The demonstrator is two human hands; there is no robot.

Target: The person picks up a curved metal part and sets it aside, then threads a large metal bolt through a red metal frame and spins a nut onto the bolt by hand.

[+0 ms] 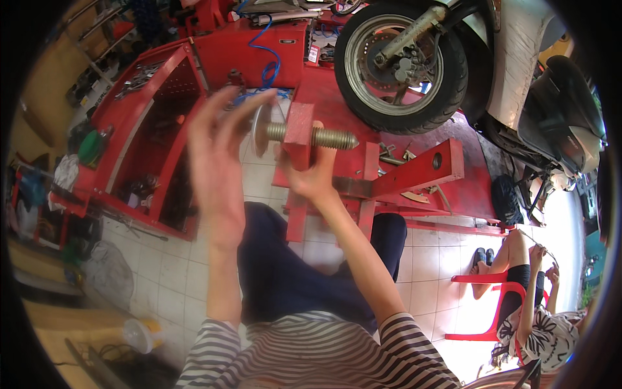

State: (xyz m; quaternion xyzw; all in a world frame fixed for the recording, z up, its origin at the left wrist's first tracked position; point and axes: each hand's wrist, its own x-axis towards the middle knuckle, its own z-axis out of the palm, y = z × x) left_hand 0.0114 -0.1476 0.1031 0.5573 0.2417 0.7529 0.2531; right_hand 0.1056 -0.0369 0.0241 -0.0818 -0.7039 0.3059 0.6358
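The head view comes from the left one of two side-by-side fisheye cameras worn on the person's head, facing forward and steeply down. It looks over the black-and-white striped shirt (311, 353), nearer the camera than the bare right hand (312, 178) gripping the upright red metal bar (299, 124). That grip sits near mid-picture, close to the lens; the wide field reaches the black-tyred metal wheel (392, 79), beyond and right of the grip.
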